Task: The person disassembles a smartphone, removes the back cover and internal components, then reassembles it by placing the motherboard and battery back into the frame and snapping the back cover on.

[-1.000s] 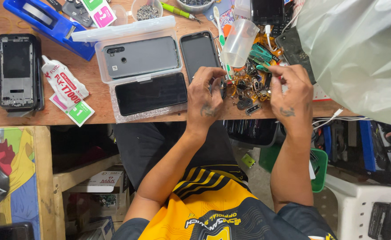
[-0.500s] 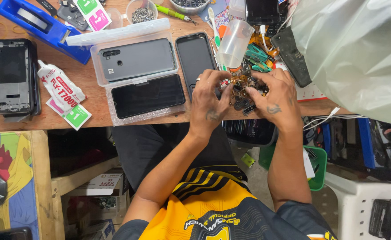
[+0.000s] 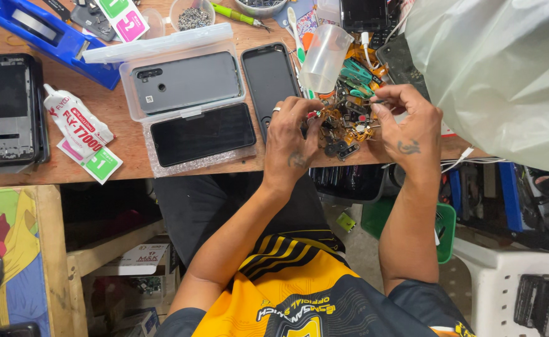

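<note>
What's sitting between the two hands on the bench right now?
In the head view, a heap of small orange flex cables and phone parts lies between the left hand and right hand; both touch it.

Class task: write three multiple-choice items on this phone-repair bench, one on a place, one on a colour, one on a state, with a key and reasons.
1. Where does the pile of small phone parts lie?
A. at the wooden table's near edge, between both hands
B. inside the clear tray
C. on the floor

2. What colour is the tape dispenser?
A. red
B. blue
C. white

3. How does the clear plastic cup stand?
A. upright, full of water
B. tipped on its side
C. stacked in another cup

Key: 1 A, the left hand and right hand flank it; 2 B, its body is blue; 3 B, it lies slanted beside the parts.
</note>
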